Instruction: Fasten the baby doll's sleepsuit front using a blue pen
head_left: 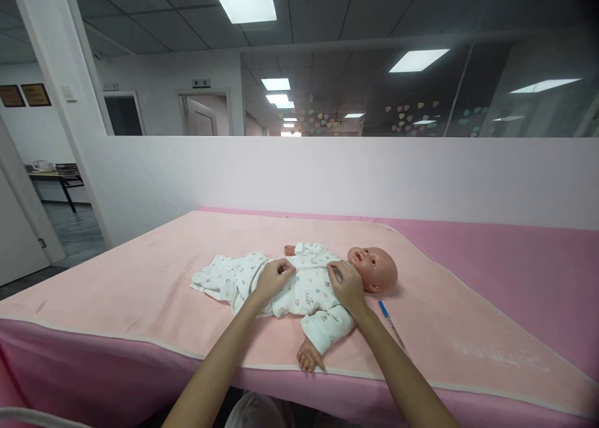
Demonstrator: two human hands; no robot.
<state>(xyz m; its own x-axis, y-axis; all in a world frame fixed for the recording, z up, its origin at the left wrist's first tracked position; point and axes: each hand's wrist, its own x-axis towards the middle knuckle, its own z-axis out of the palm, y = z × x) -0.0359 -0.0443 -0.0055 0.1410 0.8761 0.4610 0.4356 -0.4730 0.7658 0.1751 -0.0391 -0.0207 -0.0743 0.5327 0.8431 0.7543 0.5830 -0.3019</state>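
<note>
A baby doll (381, 267) lies on its back, its head to the right. It wears a white printed baby top (304, 294) and matching trousers (219, 275). My left hand (275, 277) is closed, with thumb and fingers pinched at the front of the top near the waist. At the chest, just below the doll's chin, my right hand (347, 284) is closed too, its fingertips on the top's front edge. The cloth between my two hands runs in a straight line. One doll hand (310, 355) sticks out of the near sleeve.
Right of the doll lies a slim pen-like stick with a blue end (384, 309), partly behind my right forearm. A peach blanket (140, 278) covers the pink table (515, 272). A white low wall (327, 175) with glass above stands behind it.
</note>
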